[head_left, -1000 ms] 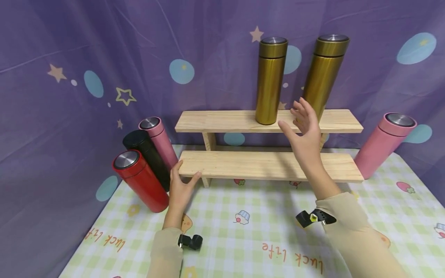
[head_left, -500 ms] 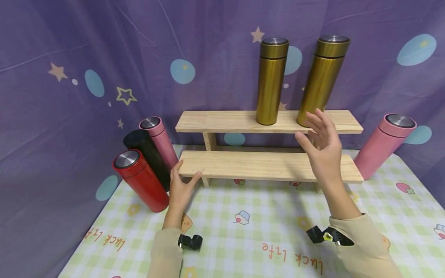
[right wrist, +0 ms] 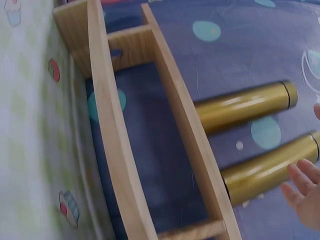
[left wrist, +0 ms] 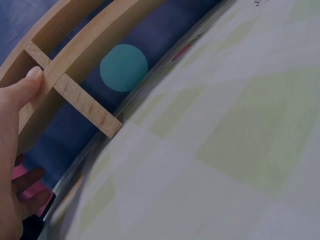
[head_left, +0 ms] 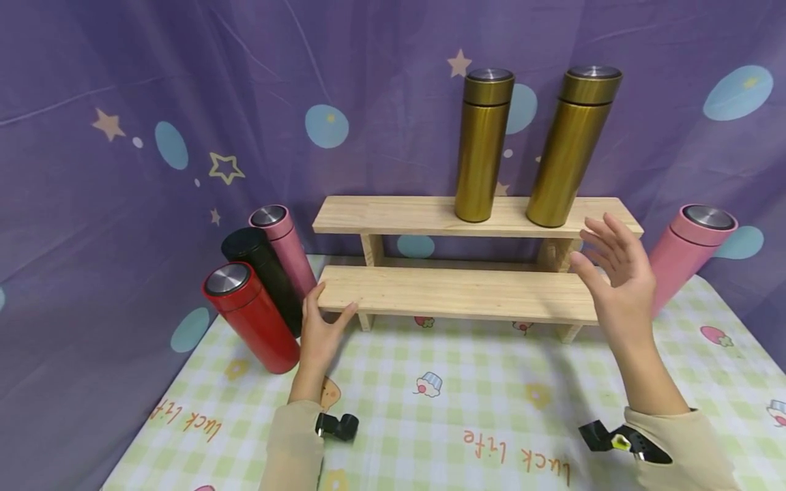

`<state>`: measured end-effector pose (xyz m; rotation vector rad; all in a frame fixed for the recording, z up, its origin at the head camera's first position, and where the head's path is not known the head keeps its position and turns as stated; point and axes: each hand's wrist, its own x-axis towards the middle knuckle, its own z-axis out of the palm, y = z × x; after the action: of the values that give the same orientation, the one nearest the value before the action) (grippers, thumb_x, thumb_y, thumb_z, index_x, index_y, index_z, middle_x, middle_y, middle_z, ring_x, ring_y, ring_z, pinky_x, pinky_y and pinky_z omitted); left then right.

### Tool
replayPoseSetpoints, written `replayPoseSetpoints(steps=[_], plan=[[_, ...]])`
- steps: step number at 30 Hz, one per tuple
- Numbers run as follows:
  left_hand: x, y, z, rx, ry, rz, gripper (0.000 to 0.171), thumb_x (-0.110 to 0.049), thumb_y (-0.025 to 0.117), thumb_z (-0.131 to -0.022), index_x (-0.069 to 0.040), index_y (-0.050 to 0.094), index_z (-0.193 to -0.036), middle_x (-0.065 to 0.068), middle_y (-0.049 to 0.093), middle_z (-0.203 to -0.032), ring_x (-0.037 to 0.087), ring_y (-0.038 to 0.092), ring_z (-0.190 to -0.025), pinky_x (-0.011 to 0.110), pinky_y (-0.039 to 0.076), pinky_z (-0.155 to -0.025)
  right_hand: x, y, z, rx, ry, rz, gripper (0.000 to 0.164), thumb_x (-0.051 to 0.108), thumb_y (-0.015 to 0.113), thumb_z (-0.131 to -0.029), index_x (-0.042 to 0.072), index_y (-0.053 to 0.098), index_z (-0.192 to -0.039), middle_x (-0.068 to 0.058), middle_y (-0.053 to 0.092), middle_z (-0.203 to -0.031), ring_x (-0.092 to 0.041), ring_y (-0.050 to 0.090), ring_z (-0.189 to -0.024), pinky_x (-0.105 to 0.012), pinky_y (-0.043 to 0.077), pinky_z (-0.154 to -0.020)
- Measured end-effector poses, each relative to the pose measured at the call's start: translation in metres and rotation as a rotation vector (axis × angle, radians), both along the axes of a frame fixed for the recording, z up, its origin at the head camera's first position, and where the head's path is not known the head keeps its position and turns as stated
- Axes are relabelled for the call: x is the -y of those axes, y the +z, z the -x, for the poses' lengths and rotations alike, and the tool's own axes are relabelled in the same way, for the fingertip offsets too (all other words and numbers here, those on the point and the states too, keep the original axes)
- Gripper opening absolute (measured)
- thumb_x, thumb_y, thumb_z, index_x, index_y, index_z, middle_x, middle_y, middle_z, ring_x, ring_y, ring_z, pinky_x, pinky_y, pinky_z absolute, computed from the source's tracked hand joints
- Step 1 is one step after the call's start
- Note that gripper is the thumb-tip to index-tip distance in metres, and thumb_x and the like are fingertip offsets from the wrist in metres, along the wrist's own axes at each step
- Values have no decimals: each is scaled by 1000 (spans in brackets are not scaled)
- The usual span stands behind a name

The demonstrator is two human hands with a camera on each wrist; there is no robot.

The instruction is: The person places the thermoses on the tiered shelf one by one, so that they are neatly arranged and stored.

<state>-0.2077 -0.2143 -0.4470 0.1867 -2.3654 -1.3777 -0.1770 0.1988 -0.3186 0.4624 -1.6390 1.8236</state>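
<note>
A two-tier wooden shelf [head_left: 442,290] stands on the table. My left hand [head_left: 319,337] grips the left end of its lower board; in the left wrist view the thumb [left wrist: 29,85] lies against the board's edge. Two gold thermos bottles stand upright on the upper board, one near the middle [head_left: 484,157] and one to its right [head_left: 568,157]. My right hand [head_left: 626,290] holds nothing, its fingers spread and slightly bent. In the head view it overlaps the lower board's right end and part of a pink thermos [head_left: 684,256].
Left of the shelf stand a red thermos [head_left: 254,324], a black one [head_left: 265,273] and another pink thermos [head_left: 287,249], close to my left hand. A green-and-white checked cloth [head_left: 393,423] covers the table. A purple curtain [head_left: 381,54] hangs behind.
My right hand has moved away from the right gold thermos, rightward and down, uncovering that bottle's base. The left hand stays at the shelf's left end. The bottles stand as before.
</note>
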Motion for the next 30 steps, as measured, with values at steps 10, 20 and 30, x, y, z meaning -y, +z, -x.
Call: replayPoseSetpoints(steps=[10,20,30], plan=[[-1,1,0,11,4,-1,83,-43,77,-85,-16,34,-150,11,32,-153,31,33,-141,50,29,-111,-31,-13,-8,56,-54,-3,60,-16,65,-86,3,51,-140,-10,60,-133,-16,57,-120,-18,42,-97],[0,0,0,15,-5,-5,82,-46,76,-86,-18,33,-150,10,31,-153,31,32,-141,50,29,-111,-54,-32,-14,214,-273,-213,59,-12,65,-87,8,52,-141,-2,63,-131,-9,58,-118,-17,41,-97],[1,-2,1,9,-7,-4,83,-48,75,-86,-17,33,-150,10,31,-153,30,32,-141,50,28,-112,-75,-46,-19,281,-349,-278,59,-9,66,-89,7,49,-143,3,62,-130,-8,56,-118,-15,40,-98]])
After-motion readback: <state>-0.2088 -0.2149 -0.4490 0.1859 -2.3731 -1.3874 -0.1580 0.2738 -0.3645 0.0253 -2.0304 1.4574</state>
